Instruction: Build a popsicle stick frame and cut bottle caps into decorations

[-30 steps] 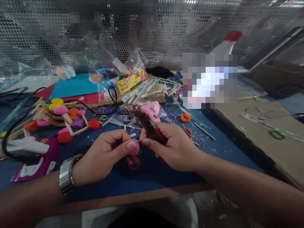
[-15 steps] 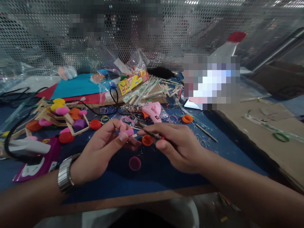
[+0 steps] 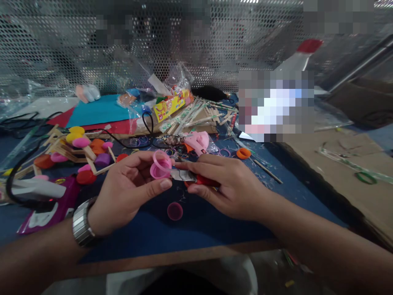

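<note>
My left hand (image 3: 129,190) is closed on a pink bottle cap (image 3: 160,167), tilted so its open side shows, with a pink ring lifting from its rim. My right hand (image 3: 225,184) grips a knife with a red handle (image 3: 206,180); the metal blade (image 3: 181,175) points left and touches the cap. Both hands hover over the blue mat (image 3: 196,229). A second pink cap (image 3: 175,211) lies flat on the mat just below them. A metal watch (image 3: 81,223) is on my left wrist.
A frame of wooden sticks with coloured caps (image 3: 73,153) lies at the left. A purple packet (image 3: 46,213), bundled sticks (image 3: 190,114), a yellow box (image 3: 167,107), a pink glue gun (image 3: 198,141), an orange cap (image 3: 243,153) and cardboard (image 3: 337,164) surround the hands. A perforated screen stands behind.
My left hand has turned the pink cap so that its open side faces up. The knife in my right hand now has its blade against the cap. My hands have risen slightly.
</note>
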A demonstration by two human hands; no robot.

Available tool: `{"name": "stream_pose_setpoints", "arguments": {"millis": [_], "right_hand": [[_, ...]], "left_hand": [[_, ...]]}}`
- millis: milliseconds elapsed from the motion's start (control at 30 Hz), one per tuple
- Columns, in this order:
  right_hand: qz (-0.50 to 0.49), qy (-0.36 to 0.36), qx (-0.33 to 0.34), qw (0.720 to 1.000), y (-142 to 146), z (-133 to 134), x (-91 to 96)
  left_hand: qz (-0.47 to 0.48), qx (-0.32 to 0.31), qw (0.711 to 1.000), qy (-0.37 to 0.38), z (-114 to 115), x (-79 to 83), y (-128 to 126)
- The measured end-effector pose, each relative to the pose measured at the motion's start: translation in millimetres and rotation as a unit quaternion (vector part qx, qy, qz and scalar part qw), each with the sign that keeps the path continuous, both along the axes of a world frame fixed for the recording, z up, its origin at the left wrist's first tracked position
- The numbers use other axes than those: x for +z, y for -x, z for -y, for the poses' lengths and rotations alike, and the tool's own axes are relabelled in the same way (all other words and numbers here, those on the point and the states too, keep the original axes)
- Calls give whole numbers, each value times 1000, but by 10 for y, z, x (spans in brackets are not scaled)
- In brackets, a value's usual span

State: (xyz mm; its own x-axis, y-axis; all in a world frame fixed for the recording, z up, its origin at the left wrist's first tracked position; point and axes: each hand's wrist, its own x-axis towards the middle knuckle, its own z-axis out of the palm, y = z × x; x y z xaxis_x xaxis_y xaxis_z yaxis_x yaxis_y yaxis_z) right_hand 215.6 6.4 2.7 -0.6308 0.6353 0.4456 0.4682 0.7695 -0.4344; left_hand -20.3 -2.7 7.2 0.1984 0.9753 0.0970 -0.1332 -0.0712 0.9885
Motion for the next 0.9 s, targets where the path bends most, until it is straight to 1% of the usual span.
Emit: {"name": "stream_pose_setpoints", "arguments": {"millis": [300,467,533,633,767,900], "right_hand": [[6,-11,-24,1000,-11,-6,-36],[-11,-23,-21,999,14,11,-54],[-18,-27,-15,999,29,18,-62],[-25,-22,-19,999,37,20,-70],[-33,-6,-34,999,23,4,-71],[-25,-12,-18,999,26,-5,-66]], "left_hand": [[-27,17,999,-22,10,28,-4],[-87,28,991,-98,17,27,11],[-101,24,988,-112,27,31,14],[-98,20,990,-96,52,42,9],[-100,47,990,-88,81,57,-13],[-105,18,989,-107,90,59,-21]]}}
